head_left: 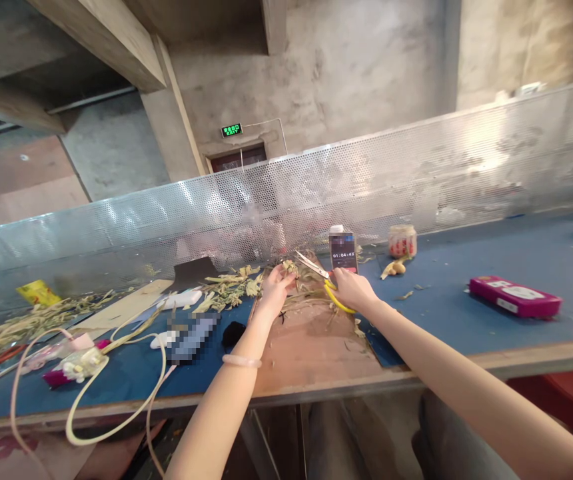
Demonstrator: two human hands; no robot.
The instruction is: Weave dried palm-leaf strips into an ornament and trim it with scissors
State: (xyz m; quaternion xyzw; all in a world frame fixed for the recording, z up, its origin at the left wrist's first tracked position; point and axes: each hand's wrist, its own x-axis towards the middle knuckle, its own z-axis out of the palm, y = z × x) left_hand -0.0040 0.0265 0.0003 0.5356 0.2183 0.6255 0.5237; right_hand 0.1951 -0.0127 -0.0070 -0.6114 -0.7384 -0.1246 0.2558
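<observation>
My right hand [351, 288] grips a pair of scissors [335, 297] by their yellow handles. The metal blades are spread apart and point up and left toward my other hand. My left hand [277, 288], its fingers curled together, holds a dried plant piece [290, 268] with pale yellowish leaves at the fingertips. Under both hands lies a brown board [311, 353] with dry stems and scraps along its far part. A phone [343, 251] showing a running timer stands just behind my right hand.
Dried plants [231, 287] lie in a heap left of the board. A white cable [116, 430] loops over the table's front edge. A jar [402, 241] and a magenta box [514, 297] are on the right. A perforated metal panel [286, 193] closes off the back.
</observation>
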